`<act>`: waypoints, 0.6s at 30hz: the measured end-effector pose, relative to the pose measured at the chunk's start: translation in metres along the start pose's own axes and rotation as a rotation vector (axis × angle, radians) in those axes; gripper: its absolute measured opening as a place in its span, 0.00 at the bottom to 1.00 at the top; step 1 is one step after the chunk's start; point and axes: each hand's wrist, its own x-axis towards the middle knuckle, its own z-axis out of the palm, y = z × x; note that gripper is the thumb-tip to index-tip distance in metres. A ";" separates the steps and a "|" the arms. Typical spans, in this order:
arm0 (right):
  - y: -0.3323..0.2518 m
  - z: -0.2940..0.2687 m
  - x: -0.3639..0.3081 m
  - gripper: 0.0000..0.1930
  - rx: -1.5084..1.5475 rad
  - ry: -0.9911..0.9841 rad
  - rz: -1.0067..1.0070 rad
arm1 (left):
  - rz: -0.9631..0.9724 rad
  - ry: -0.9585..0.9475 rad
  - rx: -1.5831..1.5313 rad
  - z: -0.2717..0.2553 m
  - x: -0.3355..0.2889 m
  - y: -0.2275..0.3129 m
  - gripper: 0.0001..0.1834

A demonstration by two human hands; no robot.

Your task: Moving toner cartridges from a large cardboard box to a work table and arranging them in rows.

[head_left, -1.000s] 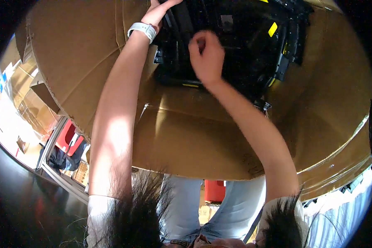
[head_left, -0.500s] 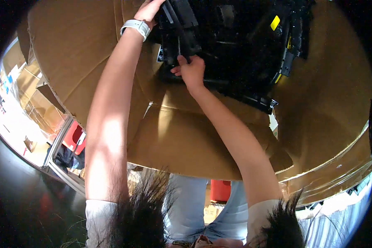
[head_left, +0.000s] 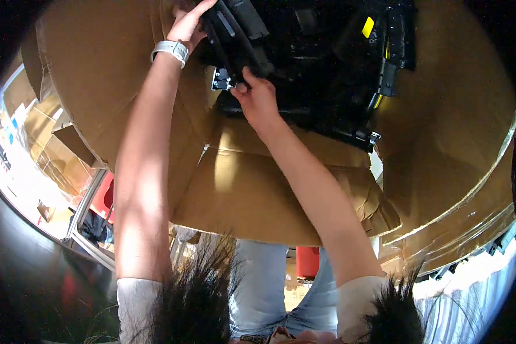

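A long black plastic part lies tilted at the upper middle, inside a big cardboard box. My left hand, with a pale watch at its wrist, grips the far left side of this part; some fingertips are hidden. At the near end my right hand is closed on the same part, thumb on top and fingers curled under the edge. A small silver metal bracket shows just left of the right fingers.
More black plastic parts fill the box to the right, one bearing a yellow label. Torn cardboard flaps stick up near the front wall. Beyond the box at left stand a metal frame and a red bin.
Both hands have moved slightly left with the black part, whose near end has lifted. More of the silver bracket shows now. The whole view has shifted slightly.
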 end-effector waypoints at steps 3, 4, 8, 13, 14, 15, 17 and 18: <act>0.024 0.015 0.022 0.03 0.242 0.083 -0.153 | -0.157 -0.319 0.115 -0.061 0.073 -0.033 0.49; 0.008 -0.011 0.037 0.05 0.312 0.069 -0.172 | -0.316 -0.304 0.075 -0.020 0.038 -0.041 0.51; 0.003 -0.006 0.029 0.15 0.300 -0.075 -0.108 | -0.233 -0.255 0.069 -0.045 0.063 -0.067 0.43; -0.039 -0.021 -0.004 0.22 -0.778 -0.037 0.365 | 0.027 0.081 -0.046 -0.055 0.067 -0.076 0.27; -0.044 -0.026 -0.006 0.20 -1.134 -0.030 0.040 | 0.092 -0.008 -0.114 -0.056 0.068 -0.071 0.24; -0.049 -0.031 -0.007 0.18 -1.467 -0.024 -0.307 | 0.139 -0.055 -0.145 -0.055 0.072 -0.067 0.21; -0.087 -0.031 -0.008 0.19 -1.645 0.114 -0.992 | 0.079 -0.048 0.051 -0.044 0.068 -0.052 0.21; -0.104 -0.025 -0.005 0.21 -1.694 0.214 -1.073 | 0.069 -0.061 0.107 -0.042 0.070 -0.049 0.23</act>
